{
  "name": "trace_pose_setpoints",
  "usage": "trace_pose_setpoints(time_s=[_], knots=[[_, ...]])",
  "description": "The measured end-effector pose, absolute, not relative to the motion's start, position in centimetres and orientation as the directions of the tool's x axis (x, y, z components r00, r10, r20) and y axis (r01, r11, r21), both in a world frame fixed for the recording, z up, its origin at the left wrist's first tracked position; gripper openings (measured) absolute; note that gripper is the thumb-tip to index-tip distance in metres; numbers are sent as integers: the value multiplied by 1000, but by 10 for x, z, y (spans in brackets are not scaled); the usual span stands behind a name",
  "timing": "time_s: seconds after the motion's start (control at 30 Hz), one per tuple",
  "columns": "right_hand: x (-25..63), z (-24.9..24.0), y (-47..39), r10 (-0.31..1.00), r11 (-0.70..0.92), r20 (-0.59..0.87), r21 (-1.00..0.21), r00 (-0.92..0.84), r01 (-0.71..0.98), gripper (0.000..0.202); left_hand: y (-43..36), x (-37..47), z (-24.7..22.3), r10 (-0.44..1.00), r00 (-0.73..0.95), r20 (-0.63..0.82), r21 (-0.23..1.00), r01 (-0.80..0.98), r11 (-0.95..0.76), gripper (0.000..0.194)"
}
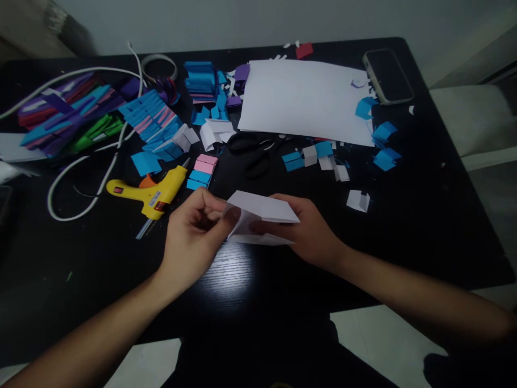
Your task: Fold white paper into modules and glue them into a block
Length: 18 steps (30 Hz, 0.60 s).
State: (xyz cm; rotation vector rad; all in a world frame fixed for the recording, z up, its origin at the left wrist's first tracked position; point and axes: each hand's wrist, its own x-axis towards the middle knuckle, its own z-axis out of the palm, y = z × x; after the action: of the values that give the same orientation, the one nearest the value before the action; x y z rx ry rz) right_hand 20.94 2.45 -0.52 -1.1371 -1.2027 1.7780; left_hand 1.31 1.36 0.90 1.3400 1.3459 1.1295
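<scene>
- At the left edge, white paper (14, 148) lies partly under a bundle of strips (72, 116) in purple, red, blue, pink and green, with a purple band crossing it.
- A white cable (49, 199) loops around this side; a tape roll (175, 69) lies flat behind it.
- Next comes a row of blue and pink folded pieces (155, 118), with a yellow glue gun (149, 195) on its side in front, nozzle pointing right.
- The left hand (191, 234) pinches the left end of a folded white paper (262, 206) between thumb and bent fingers.
- That paper is held above the surface (404, 253), near its front edge, its two flaps parted toward the right.
- The right hand (313, 229) grips it from the right, fingers reaching between the flaps.
- Beyond the hands, black-handled scissors (263, 152) lie just in front of a large white sheet (302, 97).
- Farther right, blue pieces (385, 131) lie beside the sheet, and a dark-screened phone (388, 75) rests near the far right corner.
- The surface is black, with a bright reflection below the paper; a grey wall (250, 24) stands behind, and pale floor (141, 364) shows in front.
</scene>
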Motion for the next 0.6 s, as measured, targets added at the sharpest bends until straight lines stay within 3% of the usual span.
trace_pose_setpoints(time_s=[0.37,0.6], knots=[[209,-8,23,921,-262,-235,-964,-310,-51,36,15,12,10,999,-9,52,953,300,-47,30],[209,-4,24,911,-293,-265,-955,-316,-43,32,15,13,10,1000,-19,10,966,258,-5,33]])
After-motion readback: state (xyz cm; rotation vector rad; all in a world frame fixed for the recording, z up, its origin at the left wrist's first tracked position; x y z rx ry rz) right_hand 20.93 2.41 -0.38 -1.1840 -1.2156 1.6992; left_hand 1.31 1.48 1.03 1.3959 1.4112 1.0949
